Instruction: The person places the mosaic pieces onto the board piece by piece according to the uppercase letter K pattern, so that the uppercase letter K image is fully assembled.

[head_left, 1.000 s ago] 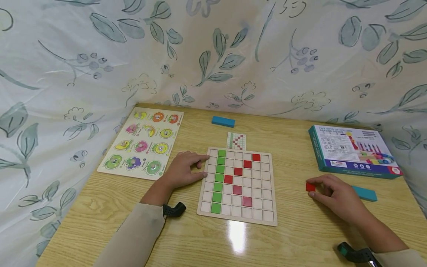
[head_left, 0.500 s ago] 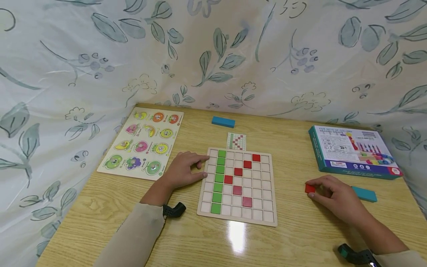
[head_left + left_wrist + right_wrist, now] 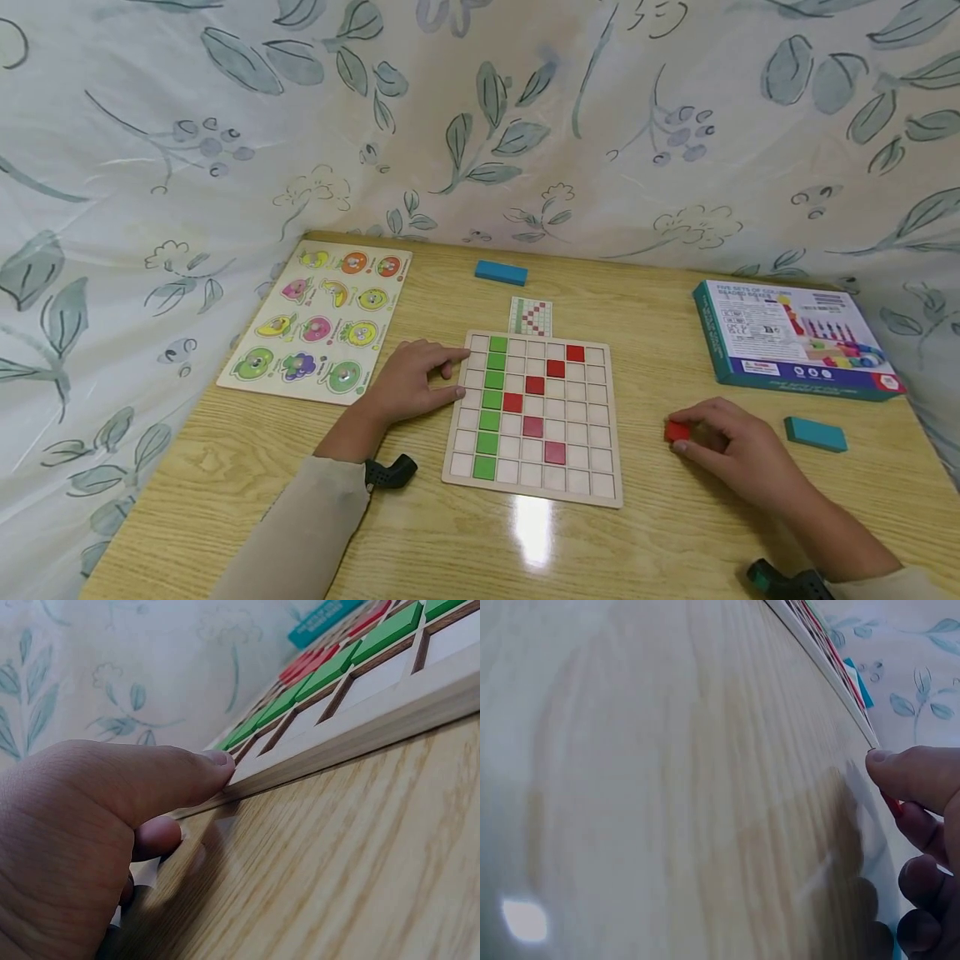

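Note:
My right hand [image 3: 738,450] pinches a small red square tile [image 3: 677,431] between thumb and fingertips, low over the table, right of the board. The same tile shows as a thin red edge [image 3: 891,804] in the right wrist view. My left hand [image 3: 408,379] rests at the left side of a wooden grid board [image 3: 578,457]; its thumb [image 3: 199,776] lies against the board's edge in the left wrist view. Green tiles [image 3: 487,442] fill most of the second column. Several red tiles [image 3: 555,452] form a sideways V to their right. A small pattern card [image 3: 531,317] lies behind the board.
A fruit puzzle board [image 3: 318,323] lies at the left. One blue block [image 3: 501,272] sits at the back, and a teal block [image 3: 816,434] lies beyond my right hand. A printed box [image 3: 798,337] stands at the back right. A leaf-patterned curtain [image 3: 480,125] hangs behind the table.
My right hand has moved slightly left towards the board with the red tile, leaving the teal block fully in sight. My left hand stays in place.

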A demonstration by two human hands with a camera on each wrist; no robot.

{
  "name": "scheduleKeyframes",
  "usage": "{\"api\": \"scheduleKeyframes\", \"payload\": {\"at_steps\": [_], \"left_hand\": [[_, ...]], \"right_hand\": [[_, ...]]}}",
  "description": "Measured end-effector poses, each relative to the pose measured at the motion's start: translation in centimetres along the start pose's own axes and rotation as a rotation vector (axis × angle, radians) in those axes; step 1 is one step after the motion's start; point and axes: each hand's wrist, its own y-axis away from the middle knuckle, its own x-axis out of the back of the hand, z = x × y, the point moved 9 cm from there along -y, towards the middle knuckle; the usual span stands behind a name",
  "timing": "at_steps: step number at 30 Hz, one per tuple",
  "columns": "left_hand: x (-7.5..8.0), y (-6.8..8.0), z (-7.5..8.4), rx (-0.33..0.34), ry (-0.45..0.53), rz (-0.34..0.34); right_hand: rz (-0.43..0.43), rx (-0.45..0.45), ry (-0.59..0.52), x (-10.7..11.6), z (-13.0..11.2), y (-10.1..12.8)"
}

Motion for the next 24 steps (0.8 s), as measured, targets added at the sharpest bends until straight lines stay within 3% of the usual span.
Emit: {"api": "scheduleKeyframes", "payload": {"at_steps": [15,24], "left_hand": [[0.3,0.1,0.2,-0.033,-0.01,0.023],[0.1,0.0,0.2,-0.031,-0.012,0.015]], "right_hand": [[-0.022,0.133,-0.145,-2.0,-5.9,0.3],[-0.067,0.149,-0.263,-4.1,-8.8,0.4]]}}
